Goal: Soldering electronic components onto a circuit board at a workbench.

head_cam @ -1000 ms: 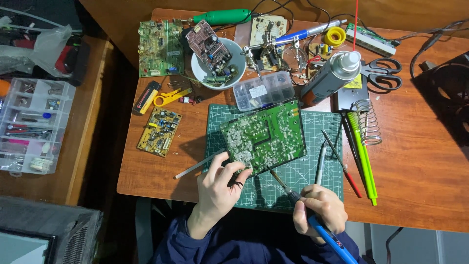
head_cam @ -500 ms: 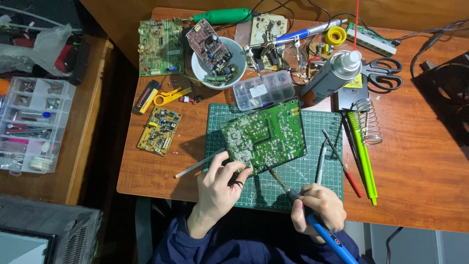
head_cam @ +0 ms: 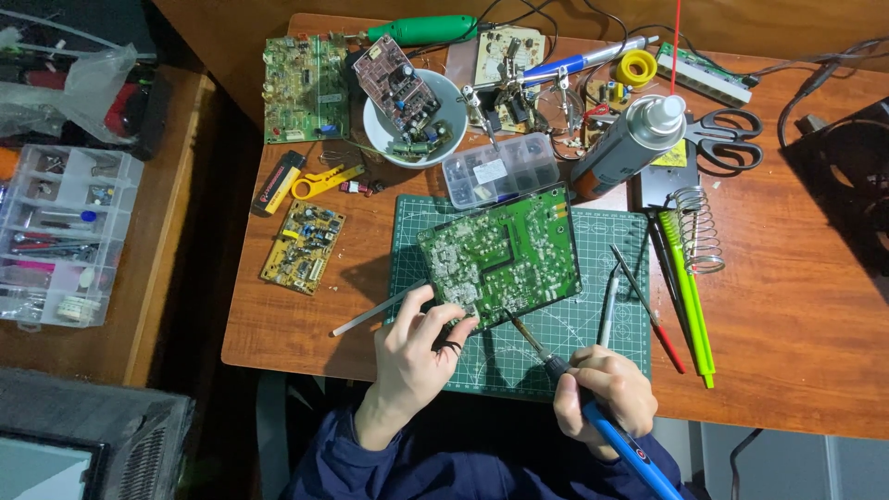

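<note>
A green circuit board [head_cam: 505, 250] lies solder side up on a green cutting mat [head_cam: 574, 324]. My left hand [head_cam: 417, 356] pinches the board's near left corner, with a thin grey metal rod [head_cam: 375, 310] running under its fingers out to the left. My right hand [head_cam: 607, 393] grips a blue-handled soldering iron [head_cam: 593, 412]. Its dark tip points up and left, ending at the board's near edge.
A white bowl [head_cam: 389, 139] holds a small board. Nearby: clear parts box [head_cam: 500, 169], spray can [head_cam: 630, 143], scissors [head_cam: 732, 139], coil iron stand [head_cam: 694, 227], green tool [head_cam: 690, 296], tweezers [head_cam: 607, 301], yellow board [head_cam: 302, 246], green board [head_cam: 306, 88]. A compartment organizer [head_cam: 60, 236] sits on the left table.
The soldering iron in my right hand has edged slightly toward the board's near edge. My left hand stays on the board's corner.
</note>
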